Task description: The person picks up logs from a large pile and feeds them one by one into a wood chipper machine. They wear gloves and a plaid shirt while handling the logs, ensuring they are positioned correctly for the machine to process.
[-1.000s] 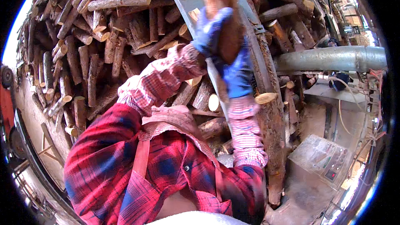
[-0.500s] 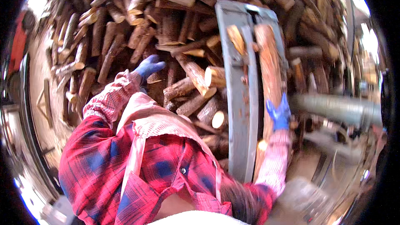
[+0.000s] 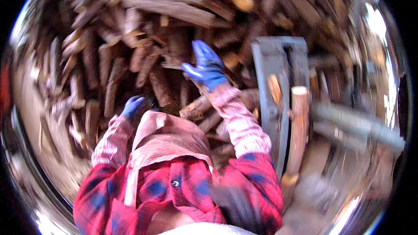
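Both of my hands wear blue gloves with pink-and-white checked sleeves above them. My right hand [image 3: 205, 64] reaches forward over the log pile, its fingers and thumb spread and nothing in it. Just past its wrist lies a short split log [image 3: 196, 106]. Low beside the pink apron, my left hand [image 3: 133, 106] hangs near the logs on the left; motion blur hides how its fingers are set. To the right, a long barked log [image 3: 299, 128] rests lengthwise on a blue-grey metal trough [image 3: 262, 65], touched by neither hand. A small wood splinter [image 3: 274, 88] lies on the trough too.
Heaped logs [image 3: 170, 8] fill the far side and the left. A grey-green pipe-like bar [image 3: 357, 119] juts out to the right of the trough. Thick upright logs [image 3: 115, 80] lean near my left hand.
My right hand has let go of the long log and swung left over the pile. My left hand has drawn back toward the apron. The view has shifted, and the log now sits nearer me.
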A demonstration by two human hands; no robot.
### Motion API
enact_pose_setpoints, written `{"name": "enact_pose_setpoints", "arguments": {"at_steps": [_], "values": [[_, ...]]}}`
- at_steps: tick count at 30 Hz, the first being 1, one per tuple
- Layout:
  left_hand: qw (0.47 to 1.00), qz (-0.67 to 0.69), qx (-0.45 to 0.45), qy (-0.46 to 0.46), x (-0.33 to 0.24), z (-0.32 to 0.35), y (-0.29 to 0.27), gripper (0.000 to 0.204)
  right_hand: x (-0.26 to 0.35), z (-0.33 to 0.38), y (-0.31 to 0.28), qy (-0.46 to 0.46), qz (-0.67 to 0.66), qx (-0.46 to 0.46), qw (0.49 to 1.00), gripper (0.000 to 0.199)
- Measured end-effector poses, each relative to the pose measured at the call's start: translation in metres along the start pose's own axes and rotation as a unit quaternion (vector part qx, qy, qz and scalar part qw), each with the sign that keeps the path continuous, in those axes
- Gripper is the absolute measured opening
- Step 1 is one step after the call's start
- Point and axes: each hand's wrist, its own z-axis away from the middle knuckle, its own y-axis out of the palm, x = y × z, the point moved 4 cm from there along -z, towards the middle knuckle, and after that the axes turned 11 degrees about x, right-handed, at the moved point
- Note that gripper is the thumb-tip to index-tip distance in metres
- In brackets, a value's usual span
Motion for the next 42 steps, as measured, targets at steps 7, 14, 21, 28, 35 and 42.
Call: {"name": "enact_pose_setpoints", "arguments": {"at_steps": [7,14,21,28,35,42], "values": [[0.99,-0.021,0.12,-0.074,0.002,-0.09,-0.044,0.022,-0.032,0.1,-0.069,0.123,0.0,-0.277,0.953,0.083],[0.785,-0.25,0.379,0.421,-0.233,0.012,0.346,0.06,-0.075,0.369,-0.157,0.397,0.13,-0.343,0.841,0.085],[0.597,-0.367,0.366,0.612,-0.212,0.023,0.605,0.063,-0.146,0.566,-0.185,0.466,0.31,-0.2,0.804,0.097],[0.421,-0.487,0.242,0.726,-0.17,0.008,0.711,0.041,-0.208,0.63,-0.198,0.444,0.227,-0.113,0.86,0.103],[0.652,-0.389,0.297,0.579,-0.166,0.004,0.728,0.028,-0.223,0.636,-0.228,0.41,0.199,-0.044,0.889,0.1],[0.647,-0.458,0.272,0.545,-0.163,0.081,0.73,0.035,-0.175,0.669,-0.26,0.381,0.058,-0.06,0.921,0.094]]}}
